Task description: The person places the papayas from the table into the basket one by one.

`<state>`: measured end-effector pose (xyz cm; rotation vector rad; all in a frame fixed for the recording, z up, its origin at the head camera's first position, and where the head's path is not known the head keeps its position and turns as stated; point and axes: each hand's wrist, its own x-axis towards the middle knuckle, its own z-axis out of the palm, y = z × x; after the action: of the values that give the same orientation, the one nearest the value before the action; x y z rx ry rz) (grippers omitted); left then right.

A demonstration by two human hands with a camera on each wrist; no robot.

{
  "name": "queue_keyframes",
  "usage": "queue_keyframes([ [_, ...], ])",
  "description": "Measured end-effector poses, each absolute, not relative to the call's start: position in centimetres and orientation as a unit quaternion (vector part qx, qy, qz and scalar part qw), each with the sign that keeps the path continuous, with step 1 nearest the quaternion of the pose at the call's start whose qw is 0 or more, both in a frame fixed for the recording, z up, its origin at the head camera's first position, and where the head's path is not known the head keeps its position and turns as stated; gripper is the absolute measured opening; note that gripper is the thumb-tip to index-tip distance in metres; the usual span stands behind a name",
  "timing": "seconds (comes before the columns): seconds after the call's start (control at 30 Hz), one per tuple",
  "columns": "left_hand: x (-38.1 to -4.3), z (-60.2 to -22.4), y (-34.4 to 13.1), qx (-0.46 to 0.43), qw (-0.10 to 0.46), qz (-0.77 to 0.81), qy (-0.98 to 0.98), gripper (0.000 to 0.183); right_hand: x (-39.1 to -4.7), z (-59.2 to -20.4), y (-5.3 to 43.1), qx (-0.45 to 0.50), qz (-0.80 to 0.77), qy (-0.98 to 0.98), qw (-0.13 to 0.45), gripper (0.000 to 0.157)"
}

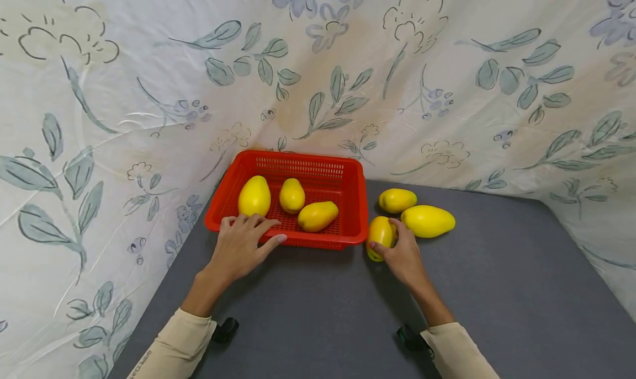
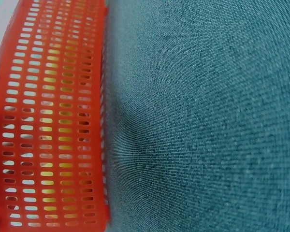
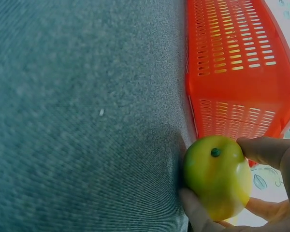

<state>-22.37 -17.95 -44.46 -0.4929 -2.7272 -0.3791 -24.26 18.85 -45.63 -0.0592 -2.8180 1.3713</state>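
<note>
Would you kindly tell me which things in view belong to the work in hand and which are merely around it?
In the work:
yellow fruit pinched by the right hand
red basket, left hand on its near rim
three fruits inside it
two loose fruits, probably

Merely around:
dark table
floral cloth behind

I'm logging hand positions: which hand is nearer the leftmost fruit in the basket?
Left. The left hand is at the basket's near rim, by the leftmost fruit; the right hand holds another fruit, right of the basket.
</note>
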Motion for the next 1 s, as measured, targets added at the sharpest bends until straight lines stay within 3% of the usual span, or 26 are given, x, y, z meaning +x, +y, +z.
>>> queue_keyframes([
  [1.0, -22.3, -44.3, -17.9, -0.172, 0.164, -0.137, -0.962, 0.051, -22.9, -44.6, 19.4, -0.015, 0.489, -0.871, 0.038, 0.084],
])
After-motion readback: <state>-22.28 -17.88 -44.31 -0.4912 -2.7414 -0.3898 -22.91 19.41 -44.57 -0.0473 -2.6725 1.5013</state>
